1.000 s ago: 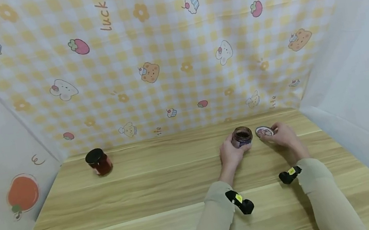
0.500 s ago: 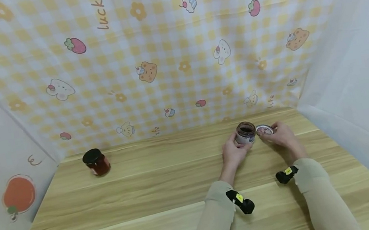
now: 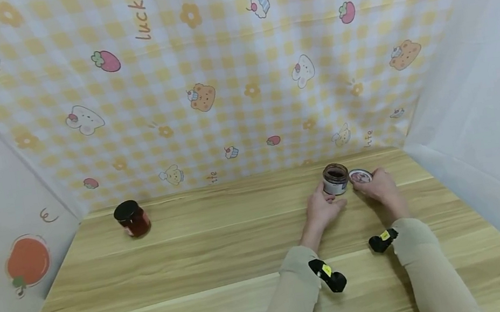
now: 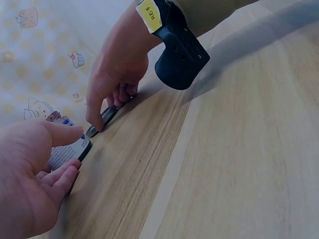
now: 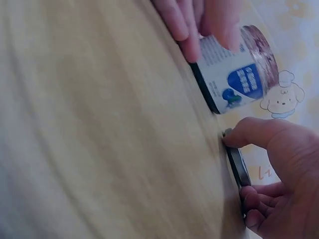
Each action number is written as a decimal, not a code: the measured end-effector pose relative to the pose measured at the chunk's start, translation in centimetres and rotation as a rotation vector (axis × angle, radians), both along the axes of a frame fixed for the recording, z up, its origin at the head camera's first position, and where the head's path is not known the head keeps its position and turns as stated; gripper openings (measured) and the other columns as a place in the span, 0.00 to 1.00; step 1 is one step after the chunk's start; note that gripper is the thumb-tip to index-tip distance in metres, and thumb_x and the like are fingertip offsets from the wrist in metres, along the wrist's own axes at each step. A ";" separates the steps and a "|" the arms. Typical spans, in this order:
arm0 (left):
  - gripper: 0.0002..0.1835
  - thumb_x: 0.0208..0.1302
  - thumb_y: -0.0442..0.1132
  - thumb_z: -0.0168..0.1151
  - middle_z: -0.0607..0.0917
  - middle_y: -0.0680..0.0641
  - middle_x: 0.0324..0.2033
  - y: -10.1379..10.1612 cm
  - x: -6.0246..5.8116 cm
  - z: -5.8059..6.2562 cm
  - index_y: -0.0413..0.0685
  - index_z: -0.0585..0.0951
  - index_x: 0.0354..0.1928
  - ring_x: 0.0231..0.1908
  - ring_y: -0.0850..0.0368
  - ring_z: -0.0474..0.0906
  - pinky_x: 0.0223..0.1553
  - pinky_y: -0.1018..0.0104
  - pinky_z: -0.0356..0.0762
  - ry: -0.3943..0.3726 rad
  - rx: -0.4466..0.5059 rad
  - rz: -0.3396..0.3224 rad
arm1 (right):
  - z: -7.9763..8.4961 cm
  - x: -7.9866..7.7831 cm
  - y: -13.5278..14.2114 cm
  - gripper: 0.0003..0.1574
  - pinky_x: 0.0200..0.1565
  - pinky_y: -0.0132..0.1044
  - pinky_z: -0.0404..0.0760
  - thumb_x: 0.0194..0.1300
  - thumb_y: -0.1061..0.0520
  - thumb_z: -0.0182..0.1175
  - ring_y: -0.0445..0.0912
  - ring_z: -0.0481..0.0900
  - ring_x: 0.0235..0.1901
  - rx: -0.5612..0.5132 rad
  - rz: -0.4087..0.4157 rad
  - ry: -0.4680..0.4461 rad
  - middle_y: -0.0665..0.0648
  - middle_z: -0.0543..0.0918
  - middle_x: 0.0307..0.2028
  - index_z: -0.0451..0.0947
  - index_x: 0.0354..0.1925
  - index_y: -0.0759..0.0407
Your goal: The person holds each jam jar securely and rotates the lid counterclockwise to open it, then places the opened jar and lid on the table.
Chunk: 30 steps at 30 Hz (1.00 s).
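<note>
An uncapped glass jar (image 3: 335,180) with a white and blue label stands upright at the back right of the table; its inside looks dark. My left hand (image 3: 324,212) is at the jar's near left side, thumb extended and fingers fairly straight, close by the label in the left wrist view. Just right of the jar, the round lid (image 3: 361,176) lies with its printed inner face up. My right hand (image 3: 382,188) pinches this lid by its edge, thumb on one side and curled fingers on the other, as the right wrist view shows.
A second jar (image 3: 133,218), dark red with a black lid, stands at the back left of the wooden table (image 3: 191,280). A checked cloth (image 3: 235,60) hangs behind, and white sheets (image 3: 489,85) close off both sides.
The uncapped jar has moved right, from farther left of the lid to right beside it. My left hand has loosened from round the jar and drawn slightly back. My right hand stays at the lid.
</note>
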<state>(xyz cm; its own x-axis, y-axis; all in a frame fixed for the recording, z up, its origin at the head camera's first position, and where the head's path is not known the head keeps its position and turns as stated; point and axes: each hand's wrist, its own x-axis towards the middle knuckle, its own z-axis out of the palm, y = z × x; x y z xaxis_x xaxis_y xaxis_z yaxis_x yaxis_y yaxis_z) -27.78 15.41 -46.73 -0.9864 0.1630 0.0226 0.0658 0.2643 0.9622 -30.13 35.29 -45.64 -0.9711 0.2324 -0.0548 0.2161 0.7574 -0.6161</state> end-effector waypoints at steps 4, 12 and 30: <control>0.45 0.58 0.38 0.76 0.87 0.41 0.49 0.1 -0.1 -0.1 0.40 0.64 0.75 0.50 0.53 0.84 0.53 0.65 0.78 -0.017 -0.031 -0.010 | -0.1 0.1 -0.4 0.51 0.53 0.61 0.77 0.63 0.45 0.65 0.71 0.75 0.48 0.008 -0.027 -0.035 0.82 0.71 0.49 0.55 0.59 0.86; 0.46 0.57 0.34 0.74 0.82 0.40 0.57 0.1 -0.1 -0.3 0.43 0.61 0.76 0.55 0.51 0.81 0.56 0.65 0.76 0.021 -0.077 -0.078 | 0.2 0.5 -0.9 0.54 0.55 0.62 0.74 0.64 0.44 0.64 0.73 0.73 0.51 0.008 -0.067 -0.057 0.84 0.69 0.50 0.51 0.61 0.87; 0.46 0.59 0.32 0.70 0.79 0.38 0.60 -0.4 0.2 0.0 0.37 0.57 0.77 0.60 0.49 0.77 0.59 0.65 0.74 -0.011 -0.082 -0.143 | 0.0 0.7 -0.6 0.50 0.50 0.59 0.77 0.62 0.46 0.64 0.66 0.75 0.44 0.052 -0.058 -0.045 0.79 0.70 0.46 0.56 0.58 0.87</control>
<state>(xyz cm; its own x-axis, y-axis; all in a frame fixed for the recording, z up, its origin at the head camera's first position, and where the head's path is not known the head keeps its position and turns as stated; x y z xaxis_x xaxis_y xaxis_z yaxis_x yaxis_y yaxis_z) -27.58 15.03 -46.71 -0.9531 0.3026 -0.0067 0.0983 0.3303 0.9387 -29.47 34.69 -45.66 -0.9525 0.2923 -0.0849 0.2877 0.7732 -0.5651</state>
